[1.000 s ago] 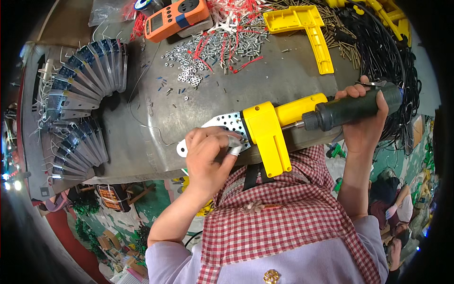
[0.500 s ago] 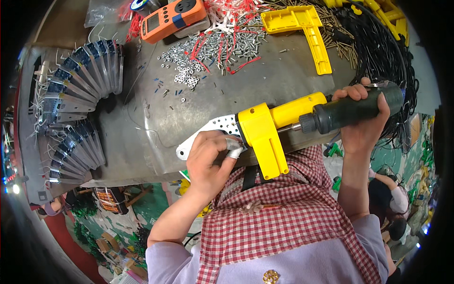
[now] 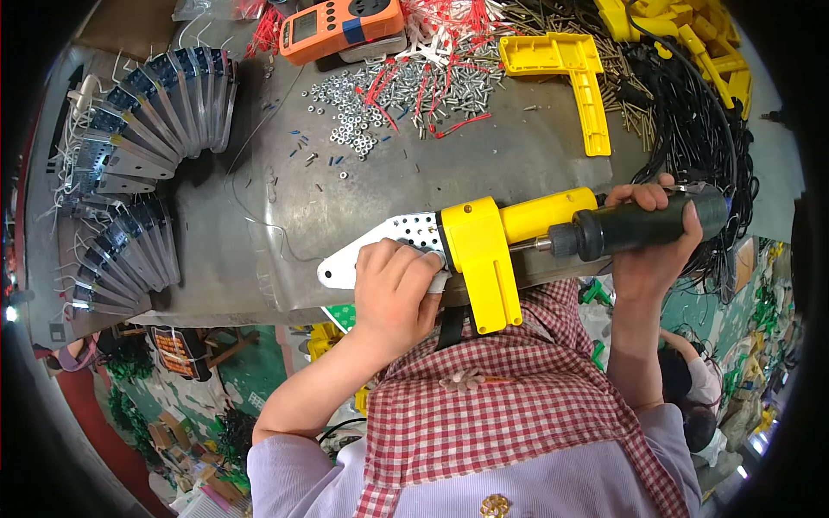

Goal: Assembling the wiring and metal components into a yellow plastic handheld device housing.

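My left hand [image 3: 393, 293] is closed around the white metal plate [image 3: 338, 271] of a yellow plastic-bodied tool, its fingers over the plate's near edge beside the body. Several holes perforate the plate, which tapers to a rounded end on the left. The yellow body [image 3: 473, 231] has a round handle pointing right and a flat arm hanging over the table's front edge. In my right hand [image 3: 658, 263] is a black electric screwdriver [image 3: 620, 231], lying almost level. Its bit points left and meets the body's right side below the handle; the exact contact point is hidden.
Loose screws [image 3: 458, 91] and nuts [image 3: 352, 138] lie toward the back, near an orange meter [image 3: 341, 30]. A yellow half shell [image 3: 591, 104] rests farther right, beside bundled black cables [image 3: 691, 129]. Wired metal plates [image 3: 138, 129] stand in a curved row at left.
The table and its items appear shifted slightly right and down at the back. My left fingers have closed further over the plate. The screwdriver stays in my right hand, its bit still at the yellow body.
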`<control>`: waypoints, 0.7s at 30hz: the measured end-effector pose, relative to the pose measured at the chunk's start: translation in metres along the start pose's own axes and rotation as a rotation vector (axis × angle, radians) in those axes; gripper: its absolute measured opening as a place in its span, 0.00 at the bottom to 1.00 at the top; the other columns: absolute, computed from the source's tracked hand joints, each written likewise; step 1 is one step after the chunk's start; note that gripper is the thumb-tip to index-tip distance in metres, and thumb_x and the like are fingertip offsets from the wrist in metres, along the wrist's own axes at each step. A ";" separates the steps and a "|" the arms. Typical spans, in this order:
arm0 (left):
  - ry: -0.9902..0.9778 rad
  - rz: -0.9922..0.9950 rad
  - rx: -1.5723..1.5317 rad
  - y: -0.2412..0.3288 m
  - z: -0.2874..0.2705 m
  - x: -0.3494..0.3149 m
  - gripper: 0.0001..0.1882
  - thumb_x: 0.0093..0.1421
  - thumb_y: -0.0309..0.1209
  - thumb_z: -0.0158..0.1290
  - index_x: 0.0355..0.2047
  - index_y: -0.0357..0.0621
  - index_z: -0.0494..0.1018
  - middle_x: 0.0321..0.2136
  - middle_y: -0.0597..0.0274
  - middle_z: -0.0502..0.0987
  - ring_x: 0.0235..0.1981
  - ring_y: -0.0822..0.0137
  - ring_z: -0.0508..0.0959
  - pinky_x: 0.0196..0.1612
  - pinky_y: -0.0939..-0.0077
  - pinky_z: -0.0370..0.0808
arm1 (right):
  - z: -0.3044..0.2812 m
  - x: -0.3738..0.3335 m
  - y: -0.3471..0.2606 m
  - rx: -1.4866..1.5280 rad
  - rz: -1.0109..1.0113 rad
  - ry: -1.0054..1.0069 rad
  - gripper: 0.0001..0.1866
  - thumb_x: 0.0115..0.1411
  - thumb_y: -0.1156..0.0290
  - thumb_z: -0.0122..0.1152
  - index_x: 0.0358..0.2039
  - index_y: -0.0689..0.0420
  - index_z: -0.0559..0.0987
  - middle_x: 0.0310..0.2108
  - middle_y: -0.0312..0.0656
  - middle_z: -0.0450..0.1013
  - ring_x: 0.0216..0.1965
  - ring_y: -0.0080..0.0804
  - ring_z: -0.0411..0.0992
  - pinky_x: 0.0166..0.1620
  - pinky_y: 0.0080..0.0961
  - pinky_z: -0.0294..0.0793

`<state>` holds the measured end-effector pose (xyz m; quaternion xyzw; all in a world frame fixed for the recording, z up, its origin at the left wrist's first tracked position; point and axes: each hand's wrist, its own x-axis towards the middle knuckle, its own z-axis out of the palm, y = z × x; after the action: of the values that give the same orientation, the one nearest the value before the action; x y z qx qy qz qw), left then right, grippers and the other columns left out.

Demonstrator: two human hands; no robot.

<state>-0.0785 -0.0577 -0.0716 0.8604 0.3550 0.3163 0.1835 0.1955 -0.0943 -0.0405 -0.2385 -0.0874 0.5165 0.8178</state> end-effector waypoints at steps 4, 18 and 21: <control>0.012 0.009 0.007 0.006 0.006 0.005 0.16 0.36 0.21 0.55 0.30 0.42 0.69 0.25 0.60 0.68 0.30 0.56 0.68 0.35 0.63 0.63 | 0.002 -0.004 -0.007 -0.024 -0.042 0.017 0.19 0.56 0.59 0.52 0.44 0.57 0.67 0.28 0.35 0.64 0.33 0.28 0.65 0.53 0.37 0.63; -0.013 0.074 0.156 -0.010 -0.025 -0.005 0.23 0.37 0.26 0.64 0.34 0.38 0.69 0.38 0.53 0.73 0.40 0.49 0.74 0.42 0.59 0.72 | 0.017 0.132 -0.146 -2.641 -0.877 -0.241 0.15 0.55 0.67 0.53 0.43 0.58 0.75 0.37 0.46 0.73 0.42 0.44 0.71 0.46 0.34 0.71; 0.137 0.113 0.162 -0.018 -0.036 -0.001 0.18 0.40 0.26 0.63 0.32 0.36 0.70 0.30 0.54 0.77 0.30 0.52 0.78 0.34 0.65 0.75 | -0.014 0.155 -0.093 -2.588 -0.691 -0.724 0.17 0.51 0.76 0.49 0.42 0.56 0.76 0.43 0.43 0.71 0.50 0.40 0.66 0.49 0.30 0.69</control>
<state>-0.1123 -0.0434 -0.0553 0.8674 0.3422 0.3543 0.0708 0.3453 0.0058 -0.0237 -0.6397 -0.7577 -0.1250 0.0344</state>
